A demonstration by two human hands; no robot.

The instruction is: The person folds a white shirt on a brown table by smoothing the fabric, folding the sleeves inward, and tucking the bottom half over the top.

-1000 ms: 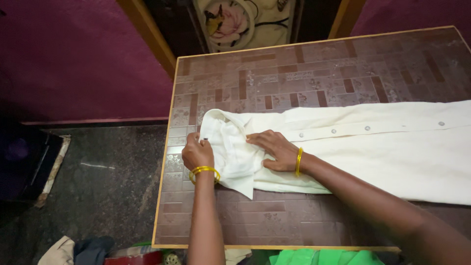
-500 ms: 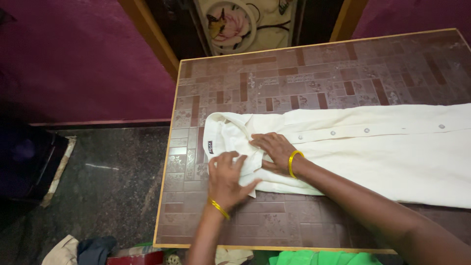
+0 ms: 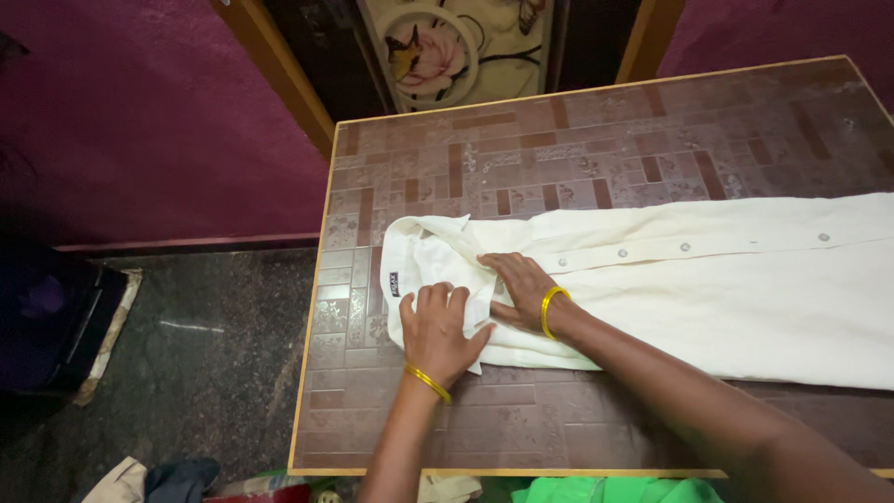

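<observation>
- Dark stone floor point(image 3: 196, 345) at 9 o'clock, w/ a magenta wall point(image 3: 140, 112) above it at 10 o'clock.
- Heap of cloth point(image 3: 154, 480) on the floor at 7 o'clock, partly cut off by the frame edge.
- Table point(image 3: 577, 140) w/ brown brick-pattern top and pale wood edging fills centre to 3 o'clock.
- Left hand point(image 3: 438, 331) just below centre: open, palm down, fingers spread flat on the collar point(image 3: 419, 256) end of the shirt; grasping nothing. Yellow bangle at the wrist.
- Small dark label point(image 3: 394, 283) shows on the collar, just at 10 o'clock of the left hand.
- Right hand point(image 3: 520, 291) touching the left hand's 2 o'clock side: open too, pressed flat on the fabric below the button strip; yellow bangle on the wrist.
- Cream button-up shirt point(image 3: 726, 279) lies flat on the table, collar near the table's left edge, body running out toward 3 o'clock. 4 buttons visible.
- Green cloth point(image 3: 615, 489) at 6 o'clock, below the table's near edge.
</observation>
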